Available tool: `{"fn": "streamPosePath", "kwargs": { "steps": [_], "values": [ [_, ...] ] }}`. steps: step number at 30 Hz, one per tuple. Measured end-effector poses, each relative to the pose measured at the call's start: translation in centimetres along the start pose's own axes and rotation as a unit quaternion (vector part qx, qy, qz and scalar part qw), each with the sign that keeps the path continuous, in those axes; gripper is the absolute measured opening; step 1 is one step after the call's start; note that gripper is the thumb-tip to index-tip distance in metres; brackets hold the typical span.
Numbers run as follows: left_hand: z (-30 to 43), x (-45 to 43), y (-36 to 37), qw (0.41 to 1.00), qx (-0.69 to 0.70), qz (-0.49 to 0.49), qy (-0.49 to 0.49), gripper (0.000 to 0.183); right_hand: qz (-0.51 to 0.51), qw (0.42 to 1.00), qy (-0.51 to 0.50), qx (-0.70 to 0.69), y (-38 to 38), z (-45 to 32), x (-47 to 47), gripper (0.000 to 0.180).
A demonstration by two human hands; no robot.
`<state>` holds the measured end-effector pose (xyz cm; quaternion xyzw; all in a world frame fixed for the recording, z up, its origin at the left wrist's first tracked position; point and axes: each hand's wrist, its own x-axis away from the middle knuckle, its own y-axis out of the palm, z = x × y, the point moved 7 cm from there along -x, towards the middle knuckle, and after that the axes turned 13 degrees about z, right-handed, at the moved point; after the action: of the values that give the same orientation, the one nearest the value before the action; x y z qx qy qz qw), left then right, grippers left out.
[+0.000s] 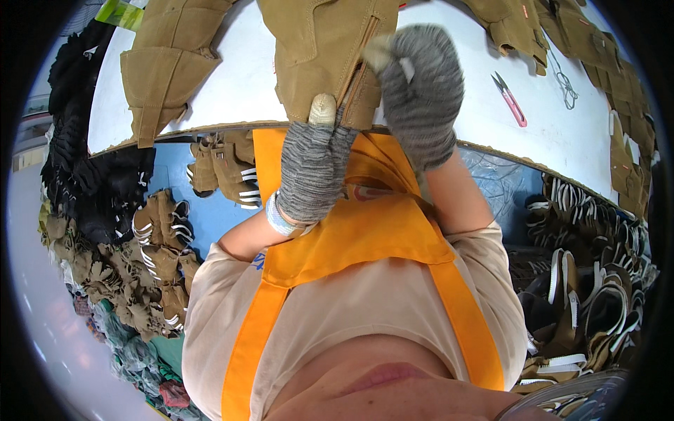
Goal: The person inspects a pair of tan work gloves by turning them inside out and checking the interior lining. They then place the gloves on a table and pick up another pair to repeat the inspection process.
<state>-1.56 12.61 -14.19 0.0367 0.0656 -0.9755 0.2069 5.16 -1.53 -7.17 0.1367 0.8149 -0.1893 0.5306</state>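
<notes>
A brown suede boot upper point(303, 63) with a zipper point(358, 58) lies over the front edge of the white table, right before me. My left hand point(316, 163), in a grey knit glove with pale fingertips, grips its near end, thumb on top and fingers underneath. The zipper's near part is parted. My right hand point(424, 89), gloved alike and blurred by motion, is curled at the upper's right side. Its thumb tip meets the suede beside the zipper; whether something is pinched there is hidden. Pink-handled thread snips point(509, 100) lie to the right.
More brown uppers rest on the white table point(237, 89), at left point(163, 79) and far right point(579, 42). A grey cord point(566, 87) lies beyond the snips. Stacked uppers point(584, 294) stand low at right; black pieces point(89, 173) and brown pieces point(163, 252) pile up at left.
</notes>
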Motion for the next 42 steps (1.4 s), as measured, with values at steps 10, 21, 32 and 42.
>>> {"fn": "streamPosePath", "kwargs": {
  "steps": [10,21,32,42],
  "values": [
    [3.4,0.2,0.3,0.93,-0.177,-0.291,0.138,0.034,0.069,0.989,0.091,-0.091,0.4,2.5,-4.8,0.006],
    [15.1,-12.0,2.6,0.709,-0.467,-0.031,0.527,0.027,0.022,0.995,0.042,-0.085,1.1,1.2,-4.1,0.01],
    [15.6,-14.9,1.1,0.901,-0.125,-0.07,0.41,0.035,-0.139,0.985,-0.103,-0.019,-0.6,-3.4,-1.1,0.021],
    [15.9,-15.8,-0.6,0.918,-0.034,-0.037,0.394,0.033,-0.174,0.977,-0.124,0.006,0.0,-4.9,-0.2,0.013]
  ]
}}
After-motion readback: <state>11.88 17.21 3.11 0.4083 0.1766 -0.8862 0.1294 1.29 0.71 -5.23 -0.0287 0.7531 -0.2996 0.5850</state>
